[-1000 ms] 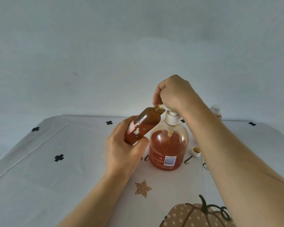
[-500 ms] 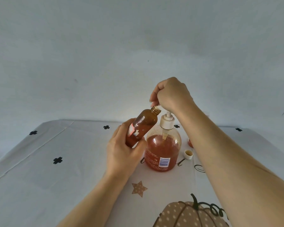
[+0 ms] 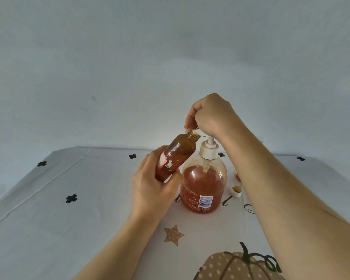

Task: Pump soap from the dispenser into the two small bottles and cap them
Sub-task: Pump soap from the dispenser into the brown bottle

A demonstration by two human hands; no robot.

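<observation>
"So, where does the bottle sit against the pump?"

"Centre of frame. My left hand (image 3: pixel 152 190) has its fingers (image 3: pixel 150 160) wrapped round the lower half of the bottle (image 3: pixel 176 156), clear of the bench. It is tilted, with its long axis running from lower left to upper right. The open threaded mouth sits just under my right hand (image 3: pixel 212 116), which is curled down over the top of the dispenser (image 3: pixel 204 184). The pump head is hidden under that fist, so I can't tell whether the spout meets the mouth."

"Which hand moves next?"

"The right, I'd judge: a press straight down, with the left holding the mouth under the spout. If the neck drifts, soap runs down the outside."

"And around it?"

"The dispenser stands upright on the bench (image 3: pixel 79 229), on a white cloth printed with black clovers, a star and a pumpkin. A loose cap (image 3: pixel 236 191) lies open side up just right of it. Something reddish shows behind my right arm, too hidden to name. Behind is a plain grey wall."
</observation>
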